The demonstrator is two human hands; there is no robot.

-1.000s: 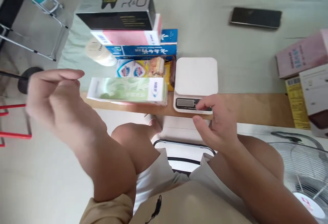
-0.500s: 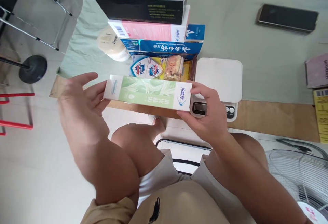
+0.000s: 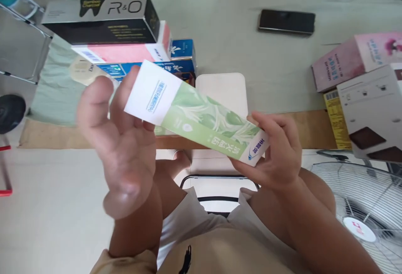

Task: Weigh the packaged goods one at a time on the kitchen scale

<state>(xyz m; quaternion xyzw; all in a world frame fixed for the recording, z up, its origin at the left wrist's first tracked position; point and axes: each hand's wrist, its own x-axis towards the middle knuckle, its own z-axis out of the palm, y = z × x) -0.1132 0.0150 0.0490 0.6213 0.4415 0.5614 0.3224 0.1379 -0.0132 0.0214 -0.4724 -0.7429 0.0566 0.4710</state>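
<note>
A white and green toothpaste box [image 3: 207, 117] is held tilted above the table's front edge, its left end higher in view. My right hand [image 3: 276, 150] grips its right end between thumb and fingers. My left hand [image 3: 125, 140] is at the other end, palm up with the thumb apart; some of its fingers pass behind the box, and whether they touch it I cannot tell. Partly covered by the held box is a white kitchen scale [image 3: 222, 88]. A strip of another green box [image 3: 163, 131] shows below it.
To the left stand a black and silver R&O box [image 3: 103, 23], a pink box [image 3: 125, 52], a blue toothpaste box [image 3: 184, 50] and a cream Dove container [image 3: 83, 70]. A phone [image 3: 286, 21] lies farther back. Boxes [image 3: 341, 67] stand right; a fan [image 3: 358, 207] is beside my leg.
The toothpaste box has come up closer to the camera and tilted, its right end dropping. My left hand has turned palm up, its thumb away from the box. The view has shifted right.
</note>
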